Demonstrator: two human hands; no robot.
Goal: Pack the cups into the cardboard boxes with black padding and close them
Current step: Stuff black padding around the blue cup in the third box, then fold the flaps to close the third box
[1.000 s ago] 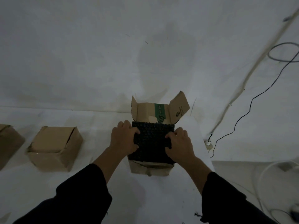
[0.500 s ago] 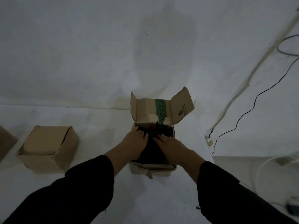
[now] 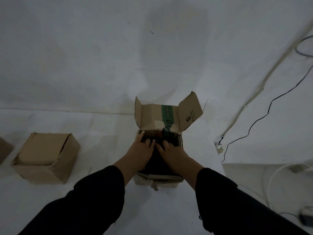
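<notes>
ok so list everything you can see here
open box: 1, brown with green stripe, centre of table, flaps up
padding: 1, black, inside open box, under both hands
closed box: 1, brown, left on table
box edge: 1, brown, far left, cut off by frame
table: 1, white, under the boxes
conduit: 1, white, right, slanting down the wall
cable: 1, black, right of conduit
device: 1, dark, bottom right, too dim to identify
sleeves: 2, black, bottom
left hand: 1, flat on padding
right hand: 1, flat on padding
</notes>
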